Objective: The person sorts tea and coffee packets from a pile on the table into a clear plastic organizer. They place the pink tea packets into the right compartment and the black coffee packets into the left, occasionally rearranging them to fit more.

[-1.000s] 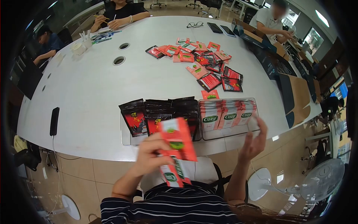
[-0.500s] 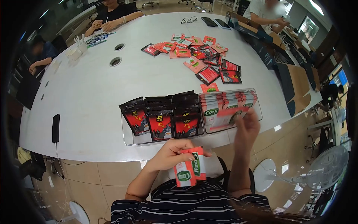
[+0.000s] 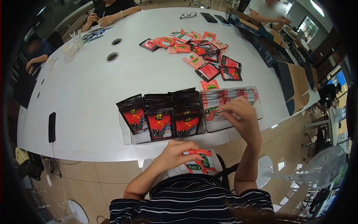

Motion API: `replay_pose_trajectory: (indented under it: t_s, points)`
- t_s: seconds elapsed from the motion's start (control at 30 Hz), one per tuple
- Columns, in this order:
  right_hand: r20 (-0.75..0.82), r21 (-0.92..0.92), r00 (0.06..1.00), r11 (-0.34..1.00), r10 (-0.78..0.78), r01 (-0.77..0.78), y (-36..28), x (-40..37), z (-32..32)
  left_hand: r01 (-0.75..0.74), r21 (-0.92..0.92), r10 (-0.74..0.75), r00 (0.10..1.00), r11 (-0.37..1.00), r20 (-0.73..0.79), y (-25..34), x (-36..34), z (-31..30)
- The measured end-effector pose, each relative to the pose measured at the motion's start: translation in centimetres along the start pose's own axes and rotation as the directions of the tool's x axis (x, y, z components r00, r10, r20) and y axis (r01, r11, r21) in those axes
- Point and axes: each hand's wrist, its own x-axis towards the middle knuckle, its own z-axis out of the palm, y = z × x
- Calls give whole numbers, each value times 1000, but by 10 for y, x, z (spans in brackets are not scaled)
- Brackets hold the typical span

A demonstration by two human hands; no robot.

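Observation:
My left hand [image 3: 177, 154] is closed around a few red-and-white Cozy tea sachets [image 3: 199, 164], low in front of my striped shirt. Over the clear tray [image 3: 227, 128] on the right, my right hand [image 3: 242, 119] has its thumb and fingers pinched at the edge of a Cozy sachet [image 3: 211, 111]; the hand hides part of it. Behind it, more Cozy sachets [image 3: 214, 98] stand packed upright in rows. To the left, another clear tray [image 3: 130, 141] holds black-and-red G7 coffee packets [image 3: 161, 123], standing in three stacks.
Loose red sachets [image 3: 194, 59] and coffee packets [image 3: 231, 73] lie scattered beyond the trays. A black phone [image 3: 52, 127] with a cable lies left. Glasses [image 3: 188, 15], two phones and open cardboard boxes [image 3: 294, 87] are farther off. Other people sit around the table.
My right hand has moved slightly left and lower at the tray, and its sachet now sits against the row's front. The sachets in my left hand have tipped flatter and risen slightly.

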Motion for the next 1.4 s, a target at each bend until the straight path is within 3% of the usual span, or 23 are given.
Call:
replay_pose_trajectory:
  t_s: [0.07,0.37,0.67,0.87,1.07,1.23,1.3,1.4]
  points:
    - [37,-81,993,991,-108,111,-1,7,8,-1,-8,1,1000,1000,-10,-1,-1,0]
    - [143,-278,983,949,-115,151,-15,23,1,18,-40,-19,999,999,-30,0,-2,0]
    - [236,-255,950,931,-202,261,-5,29,1,58,49,-55,997,997,-61,0,-3,3]
    - [151,-307,959,911,-238,274,-1,28,12,86,68,-81,993,994,-82,-1,-6,5]
    - [188,-338,955,897,-231,284,1,27,10,64,97,-46,984,993,-173,0,-6,9]
    - [54,-211,968,944,-246,251,-4,22,3,-7,138,45,962,990,-270,-2,-9,14]
    - [-35,-162,959,948,-281,272,-9,15,1,-74,259,155,938,963,-309,-2,-12,15]
    - [-114,144,949,940,-296,310,-31,-4,-6,-170,338,295,883,926,-364,-2,-10,18]
